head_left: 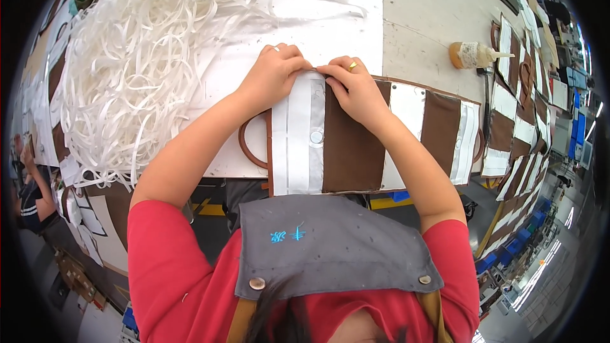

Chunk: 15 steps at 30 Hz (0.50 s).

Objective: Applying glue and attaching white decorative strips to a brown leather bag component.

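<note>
In the head view, my left hand [273, 76] and right hand [356, 89] meet at the centre of the frame, fingertips pinched shut on the top edge of the brown-and-white bag panel [346, 146], which lies flat on the table [432, 6]. A heap of white strips [140, 70] fills the upper left. A glue bottle [473, 55] lies at the upper right.

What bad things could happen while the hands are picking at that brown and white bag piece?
The white strip pinched by the left hand and right hand might tear or peel crooked. The bag panel hangs over the table edge, so it could slide off. The loose white strip pile could tangle in.
</note>
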Motion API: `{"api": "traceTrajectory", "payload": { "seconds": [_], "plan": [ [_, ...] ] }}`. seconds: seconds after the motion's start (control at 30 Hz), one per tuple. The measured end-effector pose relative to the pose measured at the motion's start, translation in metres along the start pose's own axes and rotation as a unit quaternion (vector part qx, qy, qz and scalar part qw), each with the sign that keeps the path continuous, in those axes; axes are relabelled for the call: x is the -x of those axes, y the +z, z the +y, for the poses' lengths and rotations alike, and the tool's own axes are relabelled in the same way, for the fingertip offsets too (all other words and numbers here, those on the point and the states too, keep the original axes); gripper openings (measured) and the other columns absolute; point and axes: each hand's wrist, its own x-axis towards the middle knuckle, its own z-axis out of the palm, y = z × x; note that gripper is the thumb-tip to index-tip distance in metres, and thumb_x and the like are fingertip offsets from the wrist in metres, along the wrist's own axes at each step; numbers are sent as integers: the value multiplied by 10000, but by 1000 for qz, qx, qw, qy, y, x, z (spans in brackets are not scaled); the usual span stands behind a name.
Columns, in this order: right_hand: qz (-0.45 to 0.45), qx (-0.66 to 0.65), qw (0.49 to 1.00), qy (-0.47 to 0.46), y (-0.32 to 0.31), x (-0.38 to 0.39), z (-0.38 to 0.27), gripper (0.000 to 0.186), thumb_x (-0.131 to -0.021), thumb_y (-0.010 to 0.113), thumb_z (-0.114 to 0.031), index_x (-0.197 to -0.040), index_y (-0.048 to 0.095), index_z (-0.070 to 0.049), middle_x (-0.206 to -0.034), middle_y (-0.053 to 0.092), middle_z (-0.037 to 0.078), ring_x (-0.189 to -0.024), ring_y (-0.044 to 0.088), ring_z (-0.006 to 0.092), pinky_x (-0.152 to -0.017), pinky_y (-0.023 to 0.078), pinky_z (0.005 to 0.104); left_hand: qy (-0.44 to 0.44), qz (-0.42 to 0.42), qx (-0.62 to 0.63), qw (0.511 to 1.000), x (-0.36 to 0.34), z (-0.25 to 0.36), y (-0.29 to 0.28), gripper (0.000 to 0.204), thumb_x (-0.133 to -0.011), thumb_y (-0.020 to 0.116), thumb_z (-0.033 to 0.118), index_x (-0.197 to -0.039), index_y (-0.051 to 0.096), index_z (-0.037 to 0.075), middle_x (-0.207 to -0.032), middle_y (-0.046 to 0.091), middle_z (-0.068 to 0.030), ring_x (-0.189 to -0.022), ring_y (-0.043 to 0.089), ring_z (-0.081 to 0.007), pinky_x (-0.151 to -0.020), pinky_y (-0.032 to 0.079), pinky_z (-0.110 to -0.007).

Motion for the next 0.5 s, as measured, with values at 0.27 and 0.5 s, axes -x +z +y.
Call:
{"api": "traceTrajectory", "payload": {
  "seconds": [0.27,0.5],
  "plan": [
    [10,216,971,-100,8,0,0,243,-742,559,-27,-976,614,-60,-914,566,42,-883,530,207,-784,423,312,155,-42,-250,955,4,8,-3,198,-691,548,49,-875,621,39,-873,556,-24,-852,530,-179,-803,387,-308],
    [22,-62,998,-9,9,-12,-2,218,-772,558,13,-980,602,-33,-924,553,101,-862,517,266,-776,439,332,25,23,-203,978,42,34,8,251,-764,592,109,-1004,589,36,-1113,570,-52,-1004,526,-187,-857,383,-328]
  ]
}}
